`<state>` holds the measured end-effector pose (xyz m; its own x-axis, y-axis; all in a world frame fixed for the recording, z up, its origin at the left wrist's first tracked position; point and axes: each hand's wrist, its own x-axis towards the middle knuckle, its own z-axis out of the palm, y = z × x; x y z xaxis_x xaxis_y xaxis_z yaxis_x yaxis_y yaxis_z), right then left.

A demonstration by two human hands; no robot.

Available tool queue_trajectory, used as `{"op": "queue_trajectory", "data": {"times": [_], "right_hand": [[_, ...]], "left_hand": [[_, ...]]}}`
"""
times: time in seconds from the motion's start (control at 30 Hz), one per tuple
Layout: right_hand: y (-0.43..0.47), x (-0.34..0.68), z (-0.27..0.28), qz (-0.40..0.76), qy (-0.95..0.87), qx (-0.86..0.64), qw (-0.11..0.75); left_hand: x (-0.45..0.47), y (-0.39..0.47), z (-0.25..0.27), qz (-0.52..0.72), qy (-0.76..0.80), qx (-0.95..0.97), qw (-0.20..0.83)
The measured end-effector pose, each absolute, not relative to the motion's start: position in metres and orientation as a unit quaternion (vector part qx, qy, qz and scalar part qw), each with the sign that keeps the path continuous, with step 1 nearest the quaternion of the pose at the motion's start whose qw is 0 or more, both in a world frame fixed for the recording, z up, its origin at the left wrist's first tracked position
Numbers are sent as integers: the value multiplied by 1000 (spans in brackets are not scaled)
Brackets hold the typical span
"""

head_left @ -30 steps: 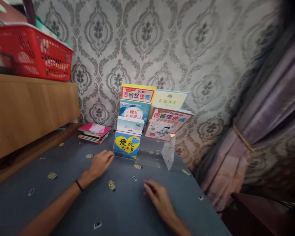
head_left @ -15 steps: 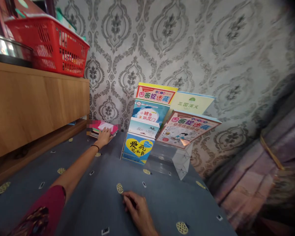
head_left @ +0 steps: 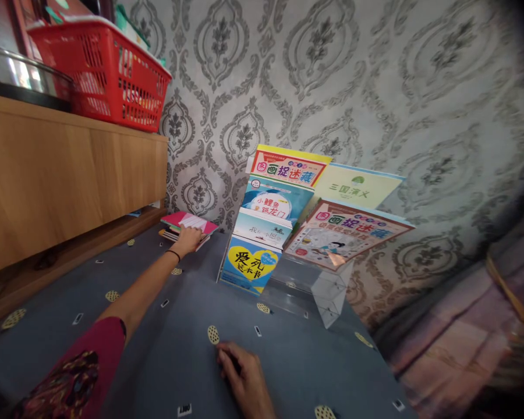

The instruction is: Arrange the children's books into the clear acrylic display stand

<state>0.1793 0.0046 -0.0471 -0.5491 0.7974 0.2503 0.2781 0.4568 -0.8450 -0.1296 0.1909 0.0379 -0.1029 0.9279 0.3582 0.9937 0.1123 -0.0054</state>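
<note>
Here, at the upper left of the frame, a shiny round steel basin (head_left: 21, 74) and a red plastic lattice basket (head_left: 102, 75), both on a light-brown wooden cabinet (head_left: 70, 174). Reaches up from the lower left with the left hand (head_left: 187, 240), in a short crimson sleeve (head_left: 107, 352), to a low stack of thin books with a pink top cover (head_left: 173, 219), left of centre. Touches top and near edge with fingers laid over; cannot tell whether gripping or merely resting, with thumb hidden. Straight ahead of the left forearm, that stack, its long axis seemingly crosswise to the arm. Plainly nearer, the left hand. Well apart, at lower centre, the right hand (head_left: 244, 372), loosely half-curled over a blue-grey patterned tablecloth (head_left: 166, 361), with nothing visible in the fingers. Beyond, right of centre, a clear acrylic stand (head_left: 332, 294) with a blue-and-yellow book (head_left: 250, 266) lowest in its left column.
</note>
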Motion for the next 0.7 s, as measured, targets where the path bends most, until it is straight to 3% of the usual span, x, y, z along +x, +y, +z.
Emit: {"op": "queue_trajectory", "data": {"times": [0.37, 0.7], "right_hand": [[5, 180, -47, 368, -796, -351, 329], [4, 178, -37, 374, -808, -340, 303]], "left_hand": [[-164, 122, 27, -103, -681, -707, 158], [-176, 20, -14, -96, -641, -752, 119]]}}
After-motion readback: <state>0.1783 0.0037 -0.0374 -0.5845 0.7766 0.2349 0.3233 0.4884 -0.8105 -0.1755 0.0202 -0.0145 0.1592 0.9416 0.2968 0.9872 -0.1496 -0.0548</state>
